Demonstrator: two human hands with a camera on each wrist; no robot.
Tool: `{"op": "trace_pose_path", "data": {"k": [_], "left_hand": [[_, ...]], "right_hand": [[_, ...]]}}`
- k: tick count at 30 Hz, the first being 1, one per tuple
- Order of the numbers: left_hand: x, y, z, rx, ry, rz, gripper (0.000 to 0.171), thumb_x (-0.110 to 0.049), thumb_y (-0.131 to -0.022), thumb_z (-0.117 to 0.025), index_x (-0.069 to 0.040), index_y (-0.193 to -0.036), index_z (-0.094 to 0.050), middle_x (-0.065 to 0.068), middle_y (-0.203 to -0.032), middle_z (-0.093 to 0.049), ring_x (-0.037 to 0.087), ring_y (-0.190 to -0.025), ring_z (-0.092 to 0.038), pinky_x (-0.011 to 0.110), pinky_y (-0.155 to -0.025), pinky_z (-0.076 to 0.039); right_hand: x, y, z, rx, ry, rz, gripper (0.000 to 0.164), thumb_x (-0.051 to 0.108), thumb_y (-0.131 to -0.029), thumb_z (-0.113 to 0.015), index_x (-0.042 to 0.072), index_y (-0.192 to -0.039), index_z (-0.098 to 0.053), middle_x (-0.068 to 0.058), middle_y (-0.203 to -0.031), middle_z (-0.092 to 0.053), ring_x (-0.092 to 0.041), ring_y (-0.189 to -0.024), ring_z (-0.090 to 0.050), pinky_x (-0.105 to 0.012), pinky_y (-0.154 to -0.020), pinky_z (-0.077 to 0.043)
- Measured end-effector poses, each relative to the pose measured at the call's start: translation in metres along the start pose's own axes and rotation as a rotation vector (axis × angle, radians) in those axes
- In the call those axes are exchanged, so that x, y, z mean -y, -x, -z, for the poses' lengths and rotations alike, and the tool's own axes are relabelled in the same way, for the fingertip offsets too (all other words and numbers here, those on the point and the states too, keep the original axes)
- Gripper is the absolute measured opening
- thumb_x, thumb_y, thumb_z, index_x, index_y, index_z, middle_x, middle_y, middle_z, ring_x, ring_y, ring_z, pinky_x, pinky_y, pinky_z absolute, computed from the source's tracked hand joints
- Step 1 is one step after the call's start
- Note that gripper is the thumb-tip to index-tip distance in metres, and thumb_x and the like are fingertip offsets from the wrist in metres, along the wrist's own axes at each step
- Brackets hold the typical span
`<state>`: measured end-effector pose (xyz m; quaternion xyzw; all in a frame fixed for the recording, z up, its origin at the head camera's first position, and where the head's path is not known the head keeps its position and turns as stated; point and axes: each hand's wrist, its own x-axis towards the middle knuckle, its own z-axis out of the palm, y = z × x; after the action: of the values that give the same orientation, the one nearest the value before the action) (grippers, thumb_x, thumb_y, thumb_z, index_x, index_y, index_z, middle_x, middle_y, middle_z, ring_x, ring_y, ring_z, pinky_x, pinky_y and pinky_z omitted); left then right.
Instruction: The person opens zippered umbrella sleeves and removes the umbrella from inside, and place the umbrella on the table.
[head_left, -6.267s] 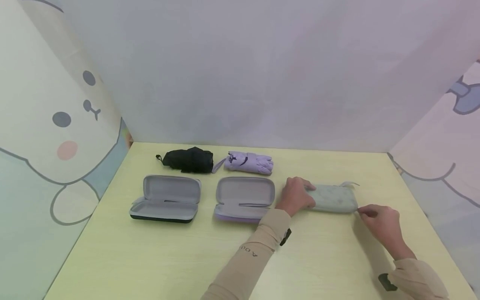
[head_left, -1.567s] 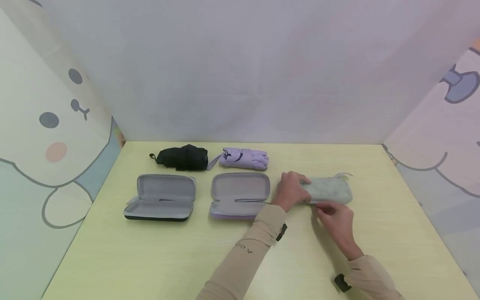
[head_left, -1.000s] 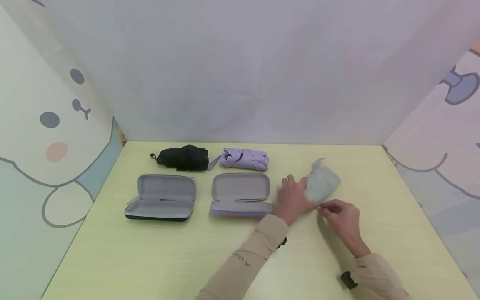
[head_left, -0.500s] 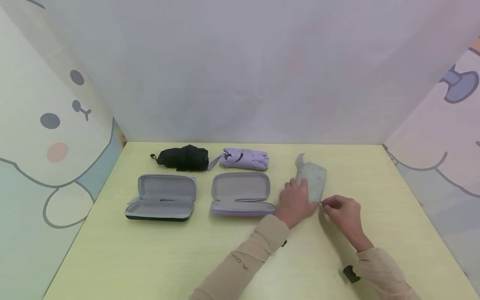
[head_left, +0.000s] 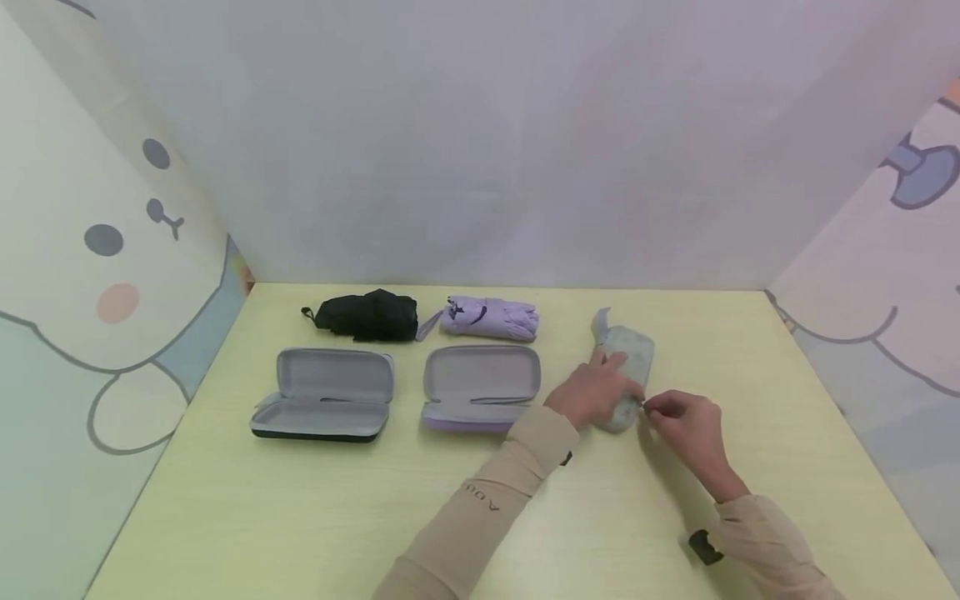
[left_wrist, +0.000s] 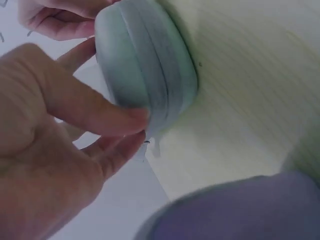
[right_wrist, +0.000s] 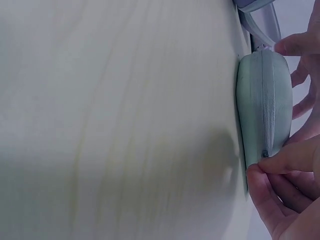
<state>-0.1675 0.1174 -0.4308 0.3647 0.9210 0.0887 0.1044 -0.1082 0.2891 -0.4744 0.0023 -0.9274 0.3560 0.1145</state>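
A pale green zip case (head_left: 634, 353) lies closed-looking on the table, its long side pointing away from me and a strap (head_left: 602, 323) at its far left corner. My left hand (head_left: 592, 390) reaches across it and grips it; in the left wrist view the thumb (left_wrist: 131, 120) presses near the zip band at one end. On the case's right side, my right hand (head_left: 690, 432) pinches the small zip pull (right_wrist: 265, 153) between thumb and forefinger. Fingertips largely cover the pull.
Left of the hands stand two open cases with grey insides, one lilac outside (head_left: 480, 423) and one black (head_left: 318, 425). Behind them lie a folded black umbrella (head_left: 369, 317) and a folded lilac umbrella (head_left: 491, 318). A pale wall (head_left: 480, 167) closes the table's back.
The right hand moved left along the green case's near side. The case then turned counterclockwise, from crosswise to pointing away. The left hand has shifted its hold, now across the case's top.
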Motion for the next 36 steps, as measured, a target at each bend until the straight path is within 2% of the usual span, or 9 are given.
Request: {"op": "trace_pose_path", "data": {"k": [6,9,13,19,26,36], "left_hand": [[-0.001,-0.004,-0.003,-0.096,0.001,-0.002,0.035,-0.02,-0.088,-0.065,-0.044,-0.114,-0.066,0.0,-0.123,-0.045,0.018,-0.108,-0.038,0.023,-0.071,-0.042],[-0.002,-0.005,-0.003,-0.118,0.008,0.019,0.031,-0.02,-0.09,-0.064,-0.042,-0.111,-0.068,0.001,-0.119,-0.046,0.018,-0.106,-0.037,0.021,-0.067,-0.042],[-0.003,-0.006,0.0,-0.11,0.025,0.047,0.031,-0.018,-0.089,-0.064,-0.042,-0.108,-0.069,0.002,-0.122,-0.045,0.021,-0.11,-0.036,0.021,-0.066,-0.043],[-0.008,-0.007,0.003,-0.077,0.051,0.095,0.041,-0.008,-0.085,-0.067,-0.042,-0.106,-0.07,0.001,-0.12,-0.044,0.02,-0.109,-0.035,0.021,-0.062,-0.042],[-0.009,-0.008,0.003,-0.048,0.061,0.138,0.041,-0.009,-0.086,-0.067,-0.042,-0.11,-0.069,0.002,-0.118,-0.043,0.019,-0.104,-0.035,0.021,-0.06,-0.041],[-0.012,-0.01,0.0,-0.075,0.012,0.167,0.043,-0.01,-0.088,-0.064,-0.043,-0.115,-0.066,0.002,-0.119,-0.044,0.017,-0.1,-0.036,0.019,-0.059,-0.038]], "right_hand": [[-0.001,-0.002,0.0,-0.011,0.011,0.025,0.01,-0.007,-0.072,-0.071,0.003,-0.074,-0.073,-0.011,-0.071,-0.07,0.003,-0.062,-0.059,-0.007,-0.058,-0.04],[-0.001,-0.002,0.0,0.007,0.009,0.025,0.01,-0.006,-0.073,-0.07,0.004,-0.074,-0.073,-0.01,-0.071,-0.07,0.002,-0.062,-0.059,-0.008,-0.058,-0.04],[-0.001,-0.001,0.001,0.019,0.026,0.02,0.01,-0.005,-0.073,-0.07,0.005,-0.074,-0.073,-0.009,-0.071,-0.07,0.001,-0.062,-0.059,-0.011,-0.057,-0.04],[-0.004,0.003,0.003,0.044,0.034,0.011,0.009,-0.005,-0.074,-0.07,0.003,-0.076,-0.073,-0.01,-0.072,-0.07,0.0,-0.06,-0.059,-0.014,-0.054,-0.042],[-0.004,0.008,0.004,0.041,0.033,0.04,0.01,-0.004,-0.074,-0.07,0.005,-0.078,-0.075,-0.008,-0.072,-0.071,0.002,-0.063,-0.06,-0.013,-0.054,-0.043],[-0.002,0.015,0.007,0.059,0.01,0.006,0.011,-0.004,-0.076,-0.07,0.005,-0.08,-0.075,-0.007,-0.075,-0.071,0.001,-0.065,-0.062,-0.014,-0.054,-0.045]]}}
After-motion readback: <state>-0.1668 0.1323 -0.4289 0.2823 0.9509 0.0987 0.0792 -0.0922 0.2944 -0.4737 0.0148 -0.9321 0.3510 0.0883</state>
